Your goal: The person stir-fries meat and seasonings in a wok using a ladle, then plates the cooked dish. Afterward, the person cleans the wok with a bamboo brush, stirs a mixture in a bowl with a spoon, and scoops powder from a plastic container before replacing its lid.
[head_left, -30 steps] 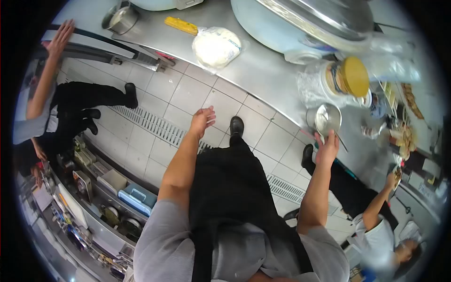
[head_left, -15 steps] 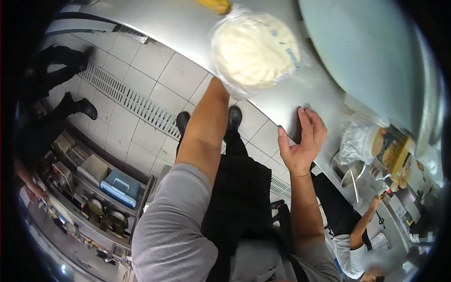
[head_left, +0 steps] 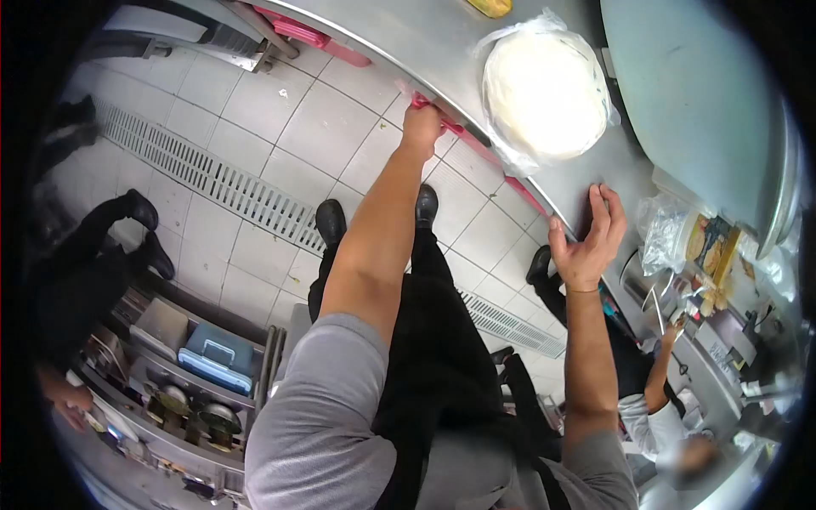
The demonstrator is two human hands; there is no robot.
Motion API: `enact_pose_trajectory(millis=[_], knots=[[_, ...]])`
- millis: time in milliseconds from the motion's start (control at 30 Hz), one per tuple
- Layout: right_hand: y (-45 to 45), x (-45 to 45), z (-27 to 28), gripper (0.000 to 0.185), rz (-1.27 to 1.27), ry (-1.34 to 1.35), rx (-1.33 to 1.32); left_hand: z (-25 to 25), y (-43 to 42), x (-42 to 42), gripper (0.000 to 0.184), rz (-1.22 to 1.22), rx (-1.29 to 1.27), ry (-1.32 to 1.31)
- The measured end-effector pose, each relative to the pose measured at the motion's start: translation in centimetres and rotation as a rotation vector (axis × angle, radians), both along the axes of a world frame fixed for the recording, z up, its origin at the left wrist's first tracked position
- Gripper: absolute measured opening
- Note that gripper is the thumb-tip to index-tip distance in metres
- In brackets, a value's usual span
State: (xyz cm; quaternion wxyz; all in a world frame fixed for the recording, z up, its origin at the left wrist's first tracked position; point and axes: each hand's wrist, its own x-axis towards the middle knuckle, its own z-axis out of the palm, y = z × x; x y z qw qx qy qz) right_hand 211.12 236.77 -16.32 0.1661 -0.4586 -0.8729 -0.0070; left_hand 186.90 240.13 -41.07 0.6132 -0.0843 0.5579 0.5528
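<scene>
At the edge of a steel counter, my left hand (head_left: 422,130) reaches down below the top. Its fingers are closed at a pink-red plastic edge (head_left: 476,146) that runs under the counter; the fingertips are partly hidden. My right hand (head_left: 591,242) rests by the counter edge with thumb and fingers apart, holding nothing. Between the two hands, farther in on the counter, lies a round, pale, dough-like thing in a clear plastic bag (head_left: 546,92). Part of a yellow item (head_left: 490,7) shows at the top edge of the view.
A large pale round lid or tray (head_left: 688,93) takes up the counter's right side. Beside it sit a plastic-wrapped tub (head_left: 667,234) and packets. On the left are a floor drain (head_left: 212,174), a blue box (head_left: 217,357) and another person's legs. Another person (head_left: 654,408) works at lower right.
My left hand has come away from the bag and gone below the counter edge. Pink-red plastic now shows there. The view has shifted, and the bag lies on the counter.
</scene>
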Motion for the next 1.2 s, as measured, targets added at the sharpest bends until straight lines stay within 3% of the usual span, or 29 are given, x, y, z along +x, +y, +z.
enact_pose_trajectory(millis=[100,333,500,567,633,767,833,900,933,1067,1167,1200], knots=[[-0.6,0.4,0.9,0.074,-0.005,-0.05,0.013,-1.7,-4.8,-0.8,0.039,-0.153,0.105,-0.028],[-0.7,0.0,1.0,0.071,0.005,-0.047,0.012,1.6,-18.4,-2.5,0.032,-0.045,-0.031,-0.089],[-3.6,-1.2,1.4,0.064,0.001,0.096,-0.083,-3.5,-30.8,-5.2,0.026,-0.146,-0.147,-0.103],[-7.8,-2.6,0.5,0.06,0.239,0.219,-0.41,-1.6,-32.5,-6.4,0.027,-0.056,-0.237,-0.081],[-9.3,-6.7,-1.6,0.055,0.286,0.195,-0.705,-0.4,-35.8,-6.6,0.03,-0.032,-0.294,-0.084],[-4.3,-8.8,-14.1,0.06,-0.048,0.283,-0.355,1.4,-39.0,-9.4,0.041,-0.102,-0.315,-0.005],[-1.4,-8.8,-18.3,0.076,-0.312,0.277,-0.489,1.8,-42.0,-10.3,0.05,-0.211,-0.36,0.004],[1.3,-10.0,-19.5,0.094,-0.589,0.033,-0.788,0.5,-45.8,-12.0,0.059,-0.386,-0.355,-0.025],[2.5,-9.9,-21.1,0.102,-0.513,0.06,-0.877,0.8,-46.7,-12.6,0.065,-0.446,-0.374,0.032],[5.1,-10.1,-22.5,0.101,-0.407,-0.061,-1.232,2.7,-49.3,-16.7,0.064,-0.372,-0.501,0.388],[4.3,-11.1,-20.6,0.094,-0.444,0.126,-1.312,5.7,-45.1,-18.6,0.055,-0.154,-0.457,0.715],[4.3,-10.7,-21.5,0.09,-0.521,0.325,-1.309,7.1,-42.2,-18.9,0.05,-0.077,-0.399,0.802]])
